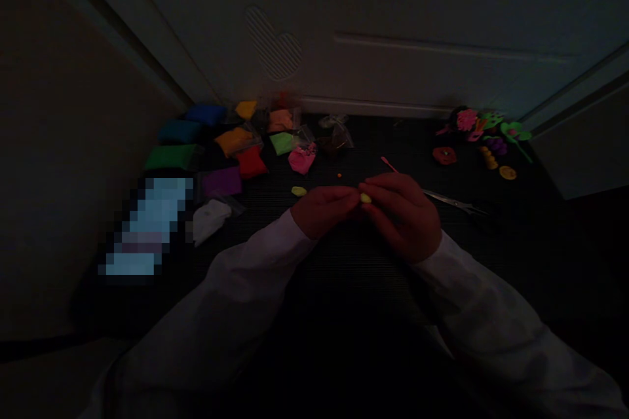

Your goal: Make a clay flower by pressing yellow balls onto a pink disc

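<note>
A: Closest to the lens?

B: Pale sleeves (250,258), stretched over a dark tabletop (363,281) in dim light. At left, a bright slab (147,226), pixelated past recognition.

A: And in the right hand (410,216)?

B: Caught in a narrow pinch between curled fingers and thumb: a small yellow lump (365,198), just right of centre.

A: In the left hand (329,206)?

B: Narrow as well, with thumb and fingers drawn together on the left end of the same lump, close against the right fingertips.

A: Around them?

B: A white packet (211,219) to the left, scissors (449,200) to the right. Just beyond the left hand, a flat yellow oval (299,191), then a tiny orange bead (339,175). Past the right knuckles, a pink stick (386,162), partly hidden.

A: Farther back?

B: Left, packets in purple (223,181), red (251,163), green (170,157), pink (302,160) and blue (205,114). Right, a red flower (445,156) near a colourful cluster of shapes (466,120). Behind everything, a pale panel (417,6) with a striped heart (275,46).
</note>
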Available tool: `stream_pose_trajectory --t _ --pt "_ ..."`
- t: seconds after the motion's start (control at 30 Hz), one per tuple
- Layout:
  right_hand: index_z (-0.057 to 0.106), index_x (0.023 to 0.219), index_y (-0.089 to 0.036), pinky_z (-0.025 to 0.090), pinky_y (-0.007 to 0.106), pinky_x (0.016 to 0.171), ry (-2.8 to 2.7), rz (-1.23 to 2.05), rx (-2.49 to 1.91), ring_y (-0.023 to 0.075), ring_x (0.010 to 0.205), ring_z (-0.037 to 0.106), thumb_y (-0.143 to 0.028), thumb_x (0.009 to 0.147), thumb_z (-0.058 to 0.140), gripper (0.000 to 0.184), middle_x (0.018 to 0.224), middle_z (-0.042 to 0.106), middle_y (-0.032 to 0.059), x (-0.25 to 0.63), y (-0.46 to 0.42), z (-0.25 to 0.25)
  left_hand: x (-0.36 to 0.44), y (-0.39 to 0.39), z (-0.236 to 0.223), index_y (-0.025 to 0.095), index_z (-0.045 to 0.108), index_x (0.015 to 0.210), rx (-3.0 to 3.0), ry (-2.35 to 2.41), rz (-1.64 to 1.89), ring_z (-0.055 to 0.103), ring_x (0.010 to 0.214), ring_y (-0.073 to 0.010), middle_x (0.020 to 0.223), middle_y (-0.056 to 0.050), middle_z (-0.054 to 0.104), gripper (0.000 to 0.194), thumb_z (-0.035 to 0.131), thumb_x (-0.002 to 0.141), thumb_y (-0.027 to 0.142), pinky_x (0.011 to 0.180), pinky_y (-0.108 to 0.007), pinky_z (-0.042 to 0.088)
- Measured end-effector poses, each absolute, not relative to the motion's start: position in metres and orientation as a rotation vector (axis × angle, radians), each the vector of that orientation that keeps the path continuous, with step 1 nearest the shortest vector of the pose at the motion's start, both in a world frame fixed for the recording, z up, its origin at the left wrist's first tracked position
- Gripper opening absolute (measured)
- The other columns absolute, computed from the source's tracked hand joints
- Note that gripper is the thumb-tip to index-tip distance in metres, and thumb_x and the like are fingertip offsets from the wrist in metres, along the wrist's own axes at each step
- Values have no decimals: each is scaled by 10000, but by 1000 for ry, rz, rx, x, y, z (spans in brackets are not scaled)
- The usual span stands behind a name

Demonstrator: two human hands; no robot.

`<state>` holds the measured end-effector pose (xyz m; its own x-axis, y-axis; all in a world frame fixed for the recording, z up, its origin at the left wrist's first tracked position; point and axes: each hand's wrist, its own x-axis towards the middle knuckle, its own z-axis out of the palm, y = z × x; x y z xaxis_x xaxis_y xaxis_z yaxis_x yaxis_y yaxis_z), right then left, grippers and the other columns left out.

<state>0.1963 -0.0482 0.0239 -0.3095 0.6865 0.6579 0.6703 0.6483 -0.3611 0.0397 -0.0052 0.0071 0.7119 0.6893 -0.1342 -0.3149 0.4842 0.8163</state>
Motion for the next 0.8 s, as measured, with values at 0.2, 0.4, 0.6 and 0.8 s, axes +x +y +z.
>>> stream_pose_trajectory --t 0.2,0.4,0.6,0.8 --pt "474 1169 -141 399 375 934 -2098 -29 -1113 180 1086 459 -161 768 471 402 1152 519 118 198 -49 20 40 -6 10 150 649 815 729 397 616 579 816 -145 822 -34 651 192 592 697 290 801 -304 410" --pt "421 1222 -216 288 463 1002 -2178 -198 -1232 261 1244 279 -301 771 482 463 1379 250 103 195 -48 17 36 -5 21 137 559 1042 575 276 528 356 1210 -238 1169 -90 538 711 282 695 693 964 -328 293" --pt "322 1278 -235 241 507 1005 -2146 -263 -1359 308 1288 170 -402 768 462 554 1439 42 82 197 -46 16 32 -7 29 103 467 1157 509 235 533 268 1261 -233 1258 -109 454 851 171 675 739 1011 -320 223" --pt "330 1267 -274 240 521 999 -2186 -237 -1327 312 1288 169 -430 759 467 548 1445 16 55 191 -47 14 29 -6 32 151 468 1155 499 288 658 289 1252 -236 1259 -85 452 803 211 668 736 973 -337 295"
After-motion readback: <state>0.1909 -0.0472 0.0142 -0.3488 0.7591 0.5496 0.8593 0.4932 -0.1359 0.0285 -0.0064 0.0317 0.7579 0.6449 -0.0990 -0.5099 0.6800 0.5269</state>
